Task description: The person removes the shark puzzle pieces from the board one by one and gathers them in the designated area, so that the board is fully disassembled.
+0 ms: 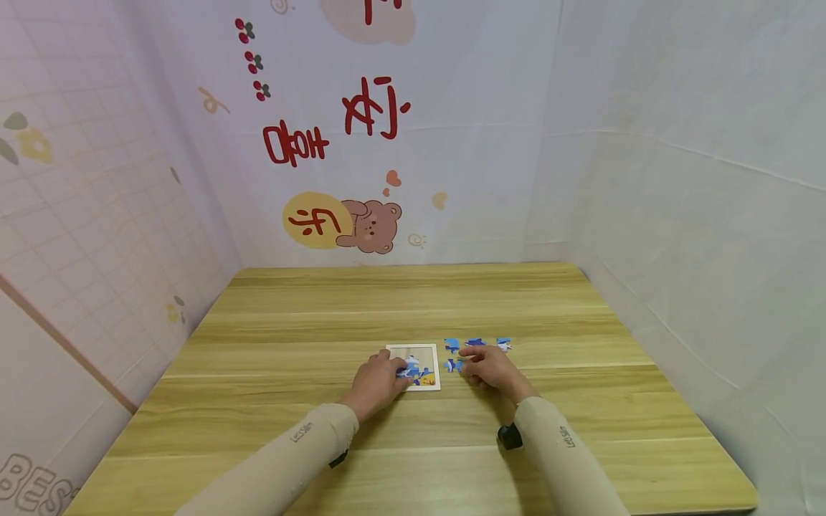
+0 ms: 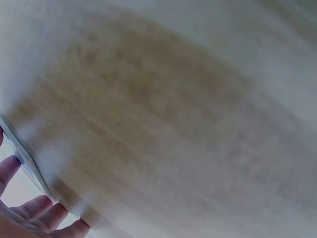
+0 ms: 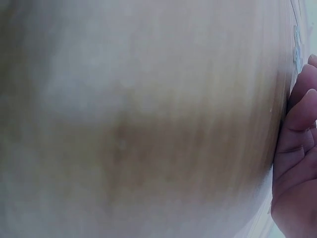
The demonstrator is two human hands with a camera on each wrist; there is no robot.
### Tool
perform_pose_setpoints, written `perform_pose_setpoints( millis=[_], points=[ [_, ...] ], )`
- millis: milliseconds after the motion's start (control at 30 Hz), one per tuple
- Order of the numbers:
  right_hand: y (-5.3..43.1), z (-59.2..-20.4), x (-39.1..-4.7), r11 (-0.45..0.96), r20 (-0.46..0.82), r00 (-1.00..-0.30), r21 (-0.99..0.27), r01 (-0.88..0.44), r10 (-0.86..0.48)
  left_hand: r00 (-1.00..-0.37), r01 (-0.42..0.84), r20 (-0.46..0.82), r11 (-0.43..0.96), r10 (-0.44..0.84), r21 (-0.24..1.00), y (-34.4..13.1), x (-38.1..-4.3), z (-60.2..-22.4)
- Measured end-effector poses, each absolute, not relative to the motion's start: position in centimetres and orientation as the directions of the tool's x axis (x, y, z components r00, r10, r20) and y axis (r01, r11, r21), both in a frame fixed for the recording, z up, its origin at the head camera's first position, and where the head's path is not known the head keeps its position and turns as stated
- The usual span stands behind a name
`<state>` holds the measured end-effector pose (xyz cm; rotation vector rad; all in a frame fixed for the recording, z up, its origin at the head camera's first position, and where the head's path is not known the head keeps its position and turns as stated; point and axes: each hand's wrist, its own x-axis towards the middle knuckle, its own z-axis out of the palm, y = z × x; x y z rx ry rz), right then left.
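Observation:
A white-framed jigsaw board (image 1: 439, 365) lies on the table, with several joined blue and yellow pieces (image 1: 424, 378) in its lower part. My left hand (image 1: 377, 385) rests over the board's left side. In the left wrist view its fingers (image 2: 52, 216) lie spread along the board's edge (image 2: 30, 166), one fingertip over the top. Right of the board, my right hand (image 1: 490, 369) hovers low with bent fingers. Its fingertips are right at a blue and white jigsaw piece (image 1: 451, 365), partly covered by them. In the right wrist view, fingers (image 3: 303, 111) curl loosely near the tabletop.
Behind the right hand lie more loose pieces: a light blue piece (image 1: 451, 344), a dark blue piece (image 1: 475, 342) and a blue and white piece (image 1: 503, 343). The wooden table (image 1: 310, 308) meets a printed cloth wall (image 1: 477, 143) at its back, with cloth at both sides.

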<state>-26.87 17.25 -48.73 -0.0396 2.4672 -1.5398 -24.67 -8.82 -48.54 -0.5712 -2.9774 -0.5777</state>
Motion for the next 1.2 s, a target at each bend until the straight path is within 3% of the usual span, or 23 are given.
perform_pose_setpoints(
  millis=[567, 900, 1200],
  points=[
    [16.4, -48.8, -27.0, 0.519, -0.149, -0.986, -0.850, 0.091, -0.071, -0.937, 0.349, 0.118, 0.863, 0.329, 0.365, -8.6, -24.9, -48.8],
    [16.8, -48.6, -26.6, 0.525, -0.130, -0.986, -0.849, 0.056, -0.105, -0.933, 0.359, 0.148, 0.854, 0.327, 0.377, -8.6, -24.6, -48.6],
    [14.9, -47.9, -26.6, 0.472, -0.087, -0.989, -0.882, 0.020, -0.120, -0.938, 0.345, 0.150, 0.789, 0.314, 0.508, -10.0, -24.7, -48.7]
  ],
)
